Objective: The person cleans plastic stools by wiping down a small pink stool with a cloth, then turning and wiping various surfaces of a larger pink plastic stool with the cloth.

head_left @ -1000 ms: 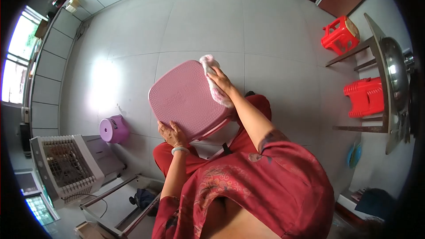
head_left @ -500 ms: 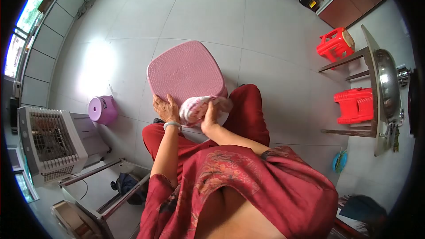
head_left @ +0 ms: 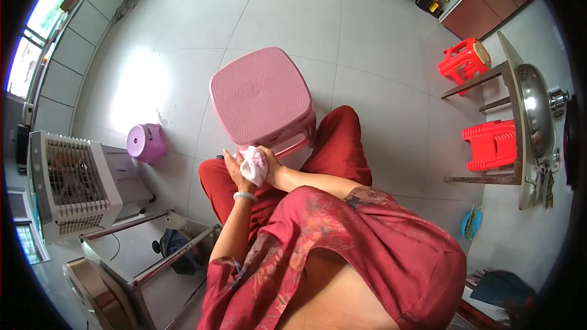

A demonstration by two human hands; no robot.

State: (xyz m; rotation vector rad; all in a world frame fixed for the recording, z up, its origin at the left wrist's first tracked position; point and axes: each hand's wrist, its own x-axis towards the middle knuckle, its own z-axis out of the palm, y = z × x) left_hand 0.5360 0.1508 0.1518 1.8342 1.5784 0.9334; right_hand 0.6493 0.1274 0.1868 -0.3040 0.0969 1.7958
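A pink plastic stool (head_left: 262,95) with a textured top stands upright in front of my knees. Close to its near edge, a white-and-pink patterned cloth (head_left: 254,168) is bunched up between my two hands. My left hand (head_left: 239,174), with a pale bangle at the wrist, presses the cloth from the left, its fingers partly hidden. From the other side, the fingers of my right hand (head_left: 273,170) close around the cloth. Both hands are just above my lap.
A purple stool (head_left: 147,143) is on the floor to the left, near an air cooler (head_left: 79,183). Red stools (head_left: 491,145) stand at the right by a table holding a metal basin (head_left: 533,113). A metal frame (head_left: 147,269) is at lower left.
My left hand has come off the stool's top and onto the cloth. The cloth has moved off the stool's near side towards me and is bunched smaller between both hands.
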